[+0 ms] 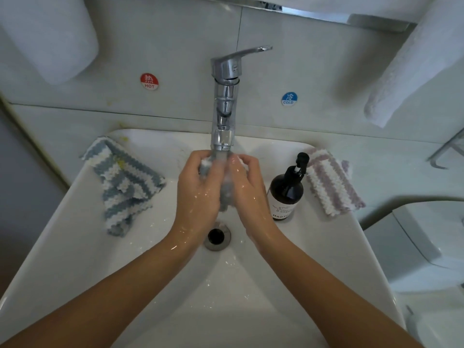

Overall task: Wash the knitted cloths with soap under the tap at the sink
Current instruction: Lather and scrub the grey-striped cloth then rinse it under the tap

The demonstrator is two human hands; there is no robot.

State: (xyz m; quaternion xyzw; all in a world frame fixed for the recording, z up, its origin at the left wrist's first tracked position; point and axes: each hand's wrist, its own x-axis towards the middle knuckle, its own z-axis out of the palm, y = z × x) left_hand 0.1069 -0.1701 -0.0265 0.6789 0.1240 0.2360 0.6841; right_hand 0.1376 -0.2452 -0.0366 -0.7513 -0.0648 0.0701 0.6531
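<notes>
White sink (75, 247): blue-and-white striped knitted cloth (123, 182) draped over its left rim into the basin, open drain (217, 236) at centre, dark soap pump bottle (286, 194) standing on the right ledge, folded purple-and-white knitted cloth (331, 180) just beside it. Under the chrome tap (224, 96), left hand (198, 192) and right hand (247, 189), both wet, press together. Fingers of each curl tight round a bunched grey-blue and white knitted cloth (227, 194) squeezed between the palms.
</notes>
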